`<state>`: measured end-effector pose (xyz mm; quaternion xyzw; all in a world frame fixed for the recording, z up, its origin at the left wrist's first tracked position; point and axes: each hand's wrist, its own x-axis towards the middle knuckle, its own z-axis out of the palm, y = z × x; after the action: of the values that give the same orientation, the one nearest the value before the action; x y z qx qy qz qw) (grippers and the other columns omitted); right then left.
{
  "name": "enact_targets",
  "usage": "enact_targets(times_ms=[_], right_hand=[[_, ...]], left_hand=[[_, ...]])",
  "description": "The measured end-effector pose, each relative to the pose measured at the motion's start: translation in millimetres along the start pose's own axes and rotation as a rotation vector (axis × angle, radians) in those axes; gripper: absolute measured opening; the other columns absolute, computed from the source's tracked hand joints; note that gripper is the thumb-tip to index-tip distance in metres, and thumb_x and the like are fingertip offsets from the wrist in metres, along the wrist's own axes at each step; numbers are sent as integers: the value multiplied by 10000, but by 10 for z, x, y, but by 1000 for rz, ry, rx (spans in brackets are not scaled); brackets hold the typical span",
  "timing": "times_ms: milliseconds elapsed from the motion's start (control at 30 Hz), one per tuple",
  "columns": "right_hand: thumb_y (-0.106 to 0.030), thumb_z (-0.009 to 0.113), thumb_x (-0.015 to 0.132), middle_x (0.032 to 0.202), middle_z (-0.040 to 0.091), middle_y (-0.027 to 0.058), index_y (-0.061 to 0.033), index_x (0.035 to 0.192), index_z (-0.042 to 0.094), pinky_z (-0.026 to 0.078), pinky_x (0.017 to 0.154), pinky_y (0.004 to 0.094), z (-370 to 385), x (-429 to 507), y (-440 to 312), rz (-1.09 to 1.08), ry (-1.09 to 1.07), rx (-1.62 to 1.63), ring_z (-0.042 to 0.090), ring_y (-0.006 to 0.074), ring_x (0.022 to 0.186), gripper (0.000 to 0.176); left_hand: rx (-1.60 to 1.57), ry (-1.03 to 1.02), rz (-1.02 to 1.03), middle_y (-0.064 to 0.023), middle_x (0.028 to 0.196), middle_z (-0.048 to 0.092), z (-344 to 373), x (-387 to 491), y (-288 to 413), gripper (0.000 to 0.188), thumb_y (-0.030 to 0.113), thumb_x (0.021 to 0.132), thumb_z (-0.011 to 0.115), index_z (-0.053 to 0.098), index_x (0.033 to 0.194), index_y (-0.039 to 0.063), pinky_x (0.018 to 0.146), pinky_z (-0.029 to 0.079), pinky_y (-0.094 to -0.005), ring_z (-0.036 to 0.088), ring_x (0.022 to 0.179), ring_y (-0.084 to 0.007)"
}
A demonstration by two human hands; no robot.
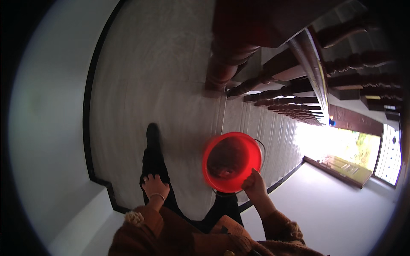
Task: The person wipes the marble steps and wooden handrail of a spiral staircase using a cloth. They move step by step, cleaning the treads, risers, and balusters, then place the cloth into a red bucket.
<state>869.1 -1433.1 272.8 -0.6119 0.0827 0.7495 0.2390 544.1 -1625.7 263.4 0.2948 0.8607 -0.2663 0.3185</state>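
Observation:
My right hand is closed on the near right rim of a red bucket, which hangs tilted beside the top of the stairs. A thin dark wire handle bows out past the bucket's rim. Inside lie dark contents, too blurred and shadowed to name. My left hand rests palm down on my left leg in dark trousers, its fingers a little apart and holding nothing. A thin bracelet circles that wrist.
A tiled landing floor stretches ahead. Steps descend to the right, along a dark wooden balustrade with a thick newel post. At the bottom is a bright open doorway with a door. A white wall with dark skirting stands left.

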Motion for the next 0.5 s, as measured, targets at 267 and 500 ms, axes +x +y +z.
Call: enact_targets(times_ms=[267, 500], right_hand=[[-185, 561, 946, 529, 362, -25, -152, 717, 457, 308, 388, 307, -1115, 196, -728, -265, 290, -200, 367, 130, 423, 254], [-228, 564, 951, 529, 431, -4, -136, 723, 483, 311, 339, 296, -2286, 1166, -1350, -418, 392, -348, 380, 138, 367, 260]], left_hand=[[25, 31, 24, -164, 1302, 509, 119, -34, 177, 428, 301, 835, 621, 621, 1188, 60, 950, 443, -546, 460, 1264, -405], [50, 33, -4, -169, 1337, 476, 211, -146, 463, 445, 280, 811, 639, 610, 1206, 77, 988, 406, -548, 431, 1266, -400]])
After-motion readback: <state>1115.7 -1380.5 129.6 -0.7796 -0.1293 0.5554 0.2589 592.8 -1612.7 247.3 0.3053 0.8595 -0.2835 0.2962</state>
